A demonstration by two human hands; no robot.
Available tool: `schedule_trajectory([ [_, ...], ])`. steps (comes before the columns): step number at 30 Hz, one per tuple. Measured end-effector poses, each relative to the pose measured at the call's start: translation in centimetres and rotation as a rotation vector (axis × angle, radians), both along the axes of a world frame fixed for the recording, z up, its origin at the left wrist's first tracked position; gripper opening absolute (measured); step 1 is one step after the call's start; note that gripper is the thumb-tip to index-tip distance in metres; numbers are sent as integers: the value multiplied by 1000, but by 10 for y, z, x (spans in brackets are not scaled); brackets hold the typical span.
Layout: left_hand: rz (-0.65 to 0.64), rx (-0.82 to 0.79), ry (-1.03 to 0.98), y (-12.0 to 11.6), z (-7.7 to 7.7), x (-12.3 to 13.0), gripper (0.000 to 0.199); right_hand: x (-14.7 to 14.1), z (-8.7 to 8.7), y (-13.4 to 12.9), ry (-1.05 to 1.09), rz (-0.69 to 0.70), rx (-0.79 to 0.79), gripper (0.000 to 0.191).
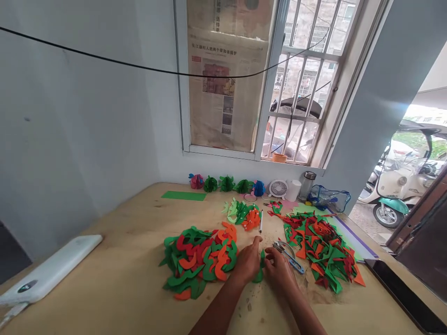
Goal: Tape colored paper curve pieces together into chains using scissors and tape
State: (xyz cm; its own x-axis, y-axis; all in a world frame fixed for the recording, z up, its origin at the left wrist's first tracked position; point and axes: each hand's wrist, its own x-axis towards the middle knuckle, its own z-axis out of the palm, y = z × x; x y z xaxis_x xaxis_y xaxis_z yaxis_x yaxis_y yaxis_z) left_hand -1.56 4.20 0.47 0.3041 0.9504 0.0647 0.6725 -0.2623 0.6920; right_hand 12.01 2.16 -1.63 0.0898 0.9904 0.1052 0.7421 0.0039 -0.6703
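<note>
Just in front of me, a green paper piece (259, 276) stands between my two hands. My left hand (248, 261) is closed at its left side, thumb pointing forward. From the right, my right hand (278, 266) pinches the same paper with bent fingers; parts of both grips are hidden. Beside the right hand lies a blue-handled craft knife (296, 265), along with a round, clear-looking ring of tape (288, 250). To the left is a pile of curved green, red and orange paper cutouts (202, 260). A heap of pointed paper scraps (324, 246) lies to the right.
A white pen (260, 221) lies near decorated paper shapes (242, 213). Folded paper figures (226, 183), a small fan (278, 188), a glass bottle (307, 185) and a clear pouch (328, 198) line the back. A white device (52, 267) sits left, a dark phone-like slab (401, 293) right.
</note>
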Motion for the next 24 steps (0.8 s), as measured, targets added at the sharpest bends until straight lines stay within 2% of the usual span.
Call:
schedule_trajectory([
  [3, -14, -26, -95, 2, 2, -2, 61, 2, -3, 0, 15, 7, 13, 28],
  [7, -2, -57, -379, 8, 8, -6, 61, 2, -1, 5, 139, -35, 72, 27],
  [12, 66, -76, -706, 13, 22, -9, 54, -10, 15, 20, 400, 44, 152, 31],
  [18, 88, -41, -847, 14, 35, -18, 49, -26, 35, 31, 612, 128, 195, 30],
  [24, 205, 12, -934, 13, 25, -25, 46, -41, 35, 26, 728, 134, 171, 29],
])
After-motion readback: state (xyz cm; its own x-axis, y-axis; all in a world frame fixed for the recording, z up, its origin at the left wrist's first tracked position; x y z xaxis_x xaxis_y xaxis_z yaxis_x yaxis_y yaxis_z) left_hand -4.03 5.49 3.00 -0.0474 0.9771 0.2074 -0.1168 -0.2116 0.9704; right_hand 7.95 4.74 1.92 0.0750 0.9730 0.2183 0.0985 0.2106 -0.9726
